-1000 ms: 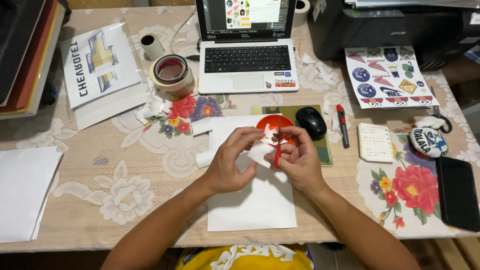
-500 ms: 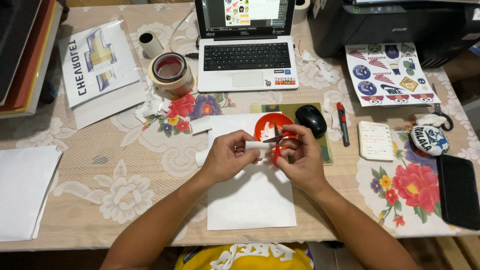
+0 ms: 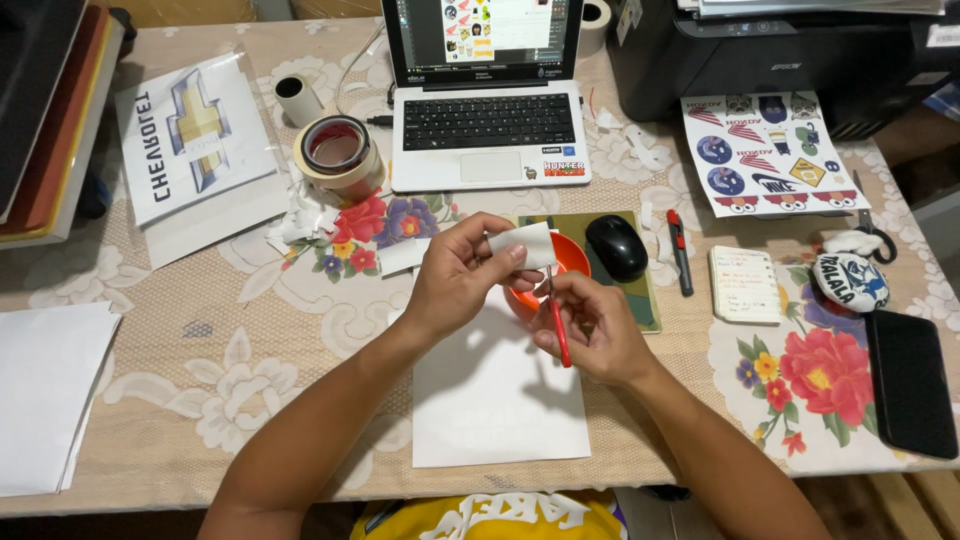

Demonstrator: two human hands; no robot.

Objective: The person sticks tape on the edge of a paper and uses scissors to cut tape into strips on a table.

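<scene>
A wooden desk under a beige lace cloth with printed red and pink flowers (image 3: 150, 330) fills the view. The landmark is the open silver laptop (image 3: 488, 130) at the far edge: a black printer (image 3: 760, 50) stands to its right, a wide roll of tan tape (image 3: 338, 155) to its left, and a black computer mouse (image 3: 616, 246) just in front of its right corner.

In front of the laptop, over a white paper sheet (image 3: 500, 400), the left hand (image 3: 455, 280) pinches a small white paper rectangle (image 3: 525, 246), fingers clamped on it. It lies nearly level, long axis left to right, plain and unprinted on the visible side. The right hand (image 3: 595, 335) is closed around red-handled scissors (image 3: 555, 315), blades pointing up toward the paper.
</scene>
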